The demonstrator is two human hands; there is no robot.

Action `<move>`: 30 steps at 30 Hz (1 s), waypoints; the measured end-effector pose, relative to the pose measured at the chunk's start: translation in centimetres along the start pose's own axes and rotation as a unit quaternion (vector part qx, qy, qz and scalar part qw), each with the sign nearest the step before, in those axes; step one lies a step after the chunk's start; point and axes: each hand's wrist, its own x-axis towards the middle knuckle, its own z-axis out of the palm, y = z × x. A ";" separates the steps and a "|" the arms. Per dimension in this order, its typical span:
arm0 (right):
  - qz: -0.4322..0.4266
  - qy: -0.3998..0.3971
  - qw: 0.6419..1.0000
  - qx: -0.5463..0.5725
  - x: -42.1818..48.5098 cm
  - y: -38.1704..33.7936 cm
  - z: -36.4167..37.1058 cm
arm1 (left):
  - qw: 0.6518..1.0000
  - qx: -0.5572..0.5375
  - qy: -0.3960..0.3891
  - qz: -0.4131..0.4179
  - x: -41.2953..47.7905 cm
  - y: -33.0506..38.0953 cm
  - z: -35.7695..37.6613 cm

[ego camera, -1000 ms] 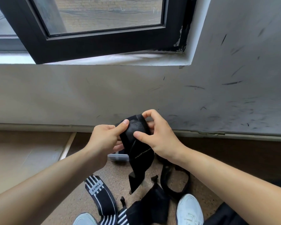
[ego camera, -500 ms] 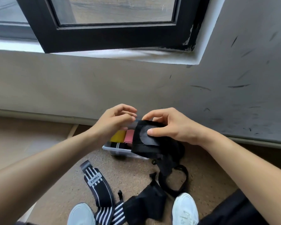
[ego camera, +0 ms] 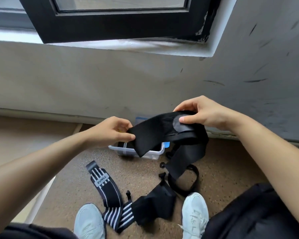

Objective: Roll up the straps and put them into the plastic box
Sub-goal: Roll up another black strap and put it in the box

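Observation:
Both my hands hold a wide black strap (ego camera: 155,130) stretched between them above the floor. My left hand (ego camera: 110,131) pinches its left end between thumb and fingers. My right hand (ego camera: 200,112) grips the right part, thumb pressed on a grey patch. The rest of the strap hangs down to the floor at the right. Below the strap stands a clear plastic box (ego camera: 154,153) against the wall, with rolled straps inside, mostly hidden. A black-and-white striped strap (ego camera: 105,185) and another black strap (ego camera: 154,204) lie loose on the floor.
My two light shoes (ego camera: 89,221) (ego camera: 194,214) stand on the speckled brown floor (ego camera: 223,169). A grey wall (ego camera: 110,83) with a black-framed window (ego camera: 114,23) rises right behind the box. A paler floor strip (ego camera: 24,140) lies at the left.
The strap was bunched between my hands; now my hands have moved apart and it is pulled out flat between them. My left hand has taken hold of its end.

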 end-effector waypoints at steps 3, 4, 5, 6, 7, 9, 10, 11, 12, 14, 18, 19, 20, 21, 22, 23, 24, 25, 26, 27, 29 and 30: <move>0.036 0.011 0.998 -0.045 0.2 1.1 -0.9 | 1.000 -0.008 0.005 0.009 -0.1 -0.7 -0.7; 0.049 0.019 0.997 -0.059 0.3 1.4 -1.1 | 1.000 -0.012 0.005 0.010 -0.2 -1.0 -0.9; 0.061 0.026 0.995 -0.070 0.3 1.7 -1.2 | 1.000 -0.022 0.001 0.010 -0.3 -1.1 -1.0; 0.067 0.032 0.994 -0.081 0.2 1.9 -1.2 | 0.999 -0.035 -0.001 0.009 -0.4 -1.3 -1.2; 0.069 0.039 0.993 -0.091 0.3 2.0 -1.1 | 0.999 -0.052 -0.001 0.006 -0.4 -1.4 -1.2; 0.066 0.055 0.990 -0.110 0.4 2.2 -0.8 | 0.996 -0.092 0.013 -0.006 -0.3 -1.2 -1.2; 0.064 0.056 0.989 -0.120 0.5 2.2 -0.6 | 0.993 -0.119 0.020 -0.012 -0.2 -0.9 -1.1; 0.063 0.052 0.987 -0.136 0.6 2.3 -0.4 | 0.988 -0.151 0.026 -0.016 -0.1 -0.5 -1.0; 0.066 0.043 0.984 -0.157 0.7 2.2 -0.1 | 0.982 -0.184 0.032 -0.018 -0.1 0.0 -0.8; 0.075 0.029 0.979 -0.189 0.8 2.1 0.6 | 0.972 -0.231 0.048 -0.016 0.0 1.0 -0.6; 0.002 0.054 0.993 -0.104 0.0 0.1 2.9 | 0.970 -0.232 0.076 -0.010 0.0 3.0 0.5; -0.024 0.053 0.997 -0.058 -0.3 -0.8 3.7 | 0.965 -0.246 0.087 -0.012 0.0 3.4 1.0; -0.043 0.046 0.998 -0.022 -0.7 -1.8 4.6 | 0.957 -0.270 0.102 -0.015 0.0 3.9 1.4; -0.057 0.041 0.998 0.001 -1.1 -2.6 5.6 | 0.946 -0.299 0.120 -0.021 -0.1 4.3 1.7; -0.069 0.041 0.997 0.006 -1.5 -3.2 6.5 | 0.934 -0.330 0.137 -0.029 -0.1 4.7 1.9; -0.085 0.050 0.995 -0.004 -1.8 -3.7 7.3 | 0.921 -0.357 0.149 -0.037 -0.2 5.0 2.0; -0.105 0.065 0.992 -0.025 -2.2 -3.9 8.1 | 0.910 -0.381 0.158 -0.045 -0.3 5.3 2.1; -0.124 0.083 0.988 -0.045 -2.4 -4.0 8.6 | 0.899 -0.402 0.166 -0.054 -0.4 5.6 2.2; -0.140 0.103 0.983 -0.055 -2.5 -3.9 9.1 | 0.887 -0.425 0.172 -0.063 -0.6 5.8 2.2; -0.153 0.127 0.979 -0.053 -2.5 -3.8 9.4 | 0.874 -0.447 0.175 -0.073 -0.7 5.9 2.3; -0.181 0.180 0.966 -0.028 -2.2 -3.5 9.6 | 0.853 -0.482 0.181 -0.086 -0.8 6.2 2.4; -0.189 0.200 0.961 -0.006 -2.0 -3.3 9.6 | 0.846 -0.492 0.185 -0.086 -0.8 6.3 2.3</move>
